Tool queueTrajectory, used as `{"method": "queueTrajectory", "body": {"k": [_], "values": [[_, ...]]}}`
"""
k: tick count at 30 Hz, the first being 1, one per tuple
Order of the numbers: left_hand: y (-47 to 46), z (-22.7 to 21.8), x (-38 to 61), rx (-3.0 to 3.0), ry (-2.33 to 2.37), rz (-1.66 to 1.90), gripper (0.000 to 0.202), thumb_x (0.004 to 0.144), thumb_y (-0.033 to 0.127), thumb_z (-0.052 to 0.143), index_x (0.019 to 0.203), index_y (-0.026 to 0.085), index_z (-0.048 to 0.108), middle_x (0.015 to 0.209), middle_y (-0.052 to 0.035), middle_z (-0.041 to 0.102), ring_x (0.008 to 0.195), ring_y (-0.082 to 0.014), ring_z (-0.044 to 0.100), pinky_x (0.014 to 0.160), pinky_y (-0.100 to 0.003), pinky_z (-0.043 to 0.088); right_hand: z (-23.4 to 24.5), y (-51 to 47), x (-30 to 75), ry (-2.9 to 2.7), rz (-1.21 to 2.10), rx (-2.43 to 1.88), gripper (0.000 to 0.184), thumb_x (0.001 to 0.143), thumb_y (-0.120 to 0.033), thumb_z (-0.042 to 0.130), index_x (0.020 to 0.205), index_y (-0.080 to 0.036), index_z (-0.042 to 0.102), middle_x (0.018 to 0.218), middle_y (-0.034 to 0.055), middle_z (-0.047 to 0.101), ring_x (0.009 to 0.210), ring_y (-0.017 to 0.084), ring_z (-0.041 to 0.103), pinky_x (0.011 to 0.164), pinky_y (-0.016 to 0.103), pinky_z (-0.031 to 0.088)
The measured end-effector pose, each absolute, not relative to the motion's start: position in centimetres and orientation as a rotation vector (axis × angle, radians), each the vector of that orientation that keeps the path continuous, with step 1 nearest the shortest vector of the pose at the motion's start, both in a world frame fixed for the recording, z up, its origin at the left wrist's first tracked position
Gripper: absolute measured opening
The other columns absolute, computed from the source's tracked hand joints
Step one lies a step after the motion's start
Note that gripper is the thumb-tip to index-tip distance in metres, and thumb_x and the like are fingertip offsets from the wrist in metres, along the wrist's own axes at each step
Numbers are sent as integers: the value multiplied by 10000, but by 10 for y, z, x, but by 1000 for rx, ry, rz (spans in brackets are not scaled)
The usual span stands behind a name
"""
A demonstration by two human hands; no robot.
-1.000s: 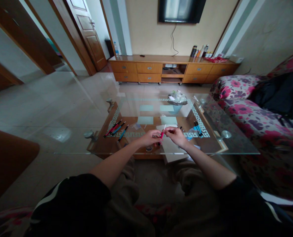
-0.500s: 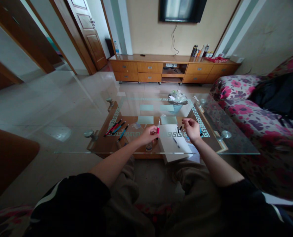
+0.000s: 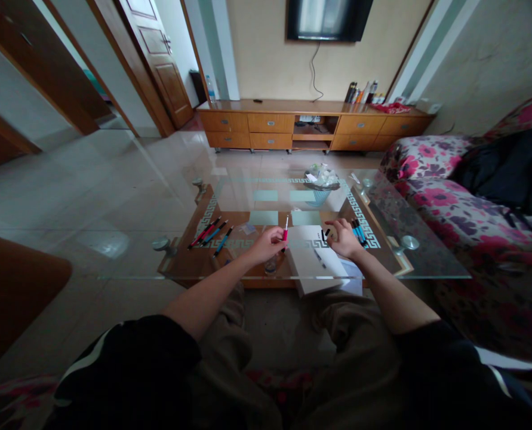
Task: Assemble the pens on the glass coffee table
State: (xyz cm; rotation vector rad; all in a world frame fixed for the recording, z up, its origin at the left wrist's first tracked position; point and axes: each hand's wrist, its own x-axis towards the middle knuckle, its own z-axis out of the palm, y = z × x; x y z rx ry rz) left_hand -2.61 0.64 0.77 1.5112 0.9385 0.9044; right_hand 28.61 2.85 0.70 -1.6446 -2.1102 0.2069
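Observation:
My left hand is closed around a red pen barrel, which stands upright with a thin pale tip pointing up. My right hand is over the right side of a white box; thumb and forefinger are apart beside small black pen parts on its top. Whether the fingertips touch these parts is hard to see. Blue and black pens lie just past my right hand. Left of my left hand lie red pens and a blue pen.
All this rests on a glass coffee table with a brown lower shelf. A small clear container shows below my left wrist. Beyond the table is a waste basket. A flowered sofa stands on the right, a TV cabinet at the back.
My right hand has moved slightly left and lower, toward the small black parts, uncovering more of the pens at right. My left hand still holds the red barrel in almost the same place.

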Motion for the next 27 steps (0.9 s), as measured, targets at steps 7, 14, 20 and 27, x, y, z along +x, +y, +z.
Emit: {"method": "queueTrajectory", "body": {"k": [7,14,20,27], "values": [[5,8,-26,1545,948,881,331,849,402,739,1023,165,587,901,-53,718,734,-149,675,485,-170,407,12,23,278,-2185,297,-1776,714,742,-262,606,1448,-209,512,1380,144,613,1281,406,441,980,553,425],[4,11,-25,1549,919,896,280,854,347,750,994,153,605,856,-41,721,736,-141,676,649,-235,505,7,24,277,-2187,358,-1772,775,747,-275,601,1500,-218,427,1394,147,633,1339,413,412,1016,598,380],[5,11,-24,1546,881,915,253,840,285,766,978,135,616,845,-43,716,722,-134,680,723,-265,525,1,25,276,-2199,357,-1781,817,749,-272,588,1534,-194,371,1406,166,624,1345,426,409,1016,622,390],[4,13,-24,1563,874,911,230,854,278,753,976,137,619,843,-42,714,725,-127,677,725,-259,520,-5,27,277,-2179,363,-1776,799,759,-267,572,1529,-189,374,1397,182,622,1331,438,421,1011,652,383]]}}
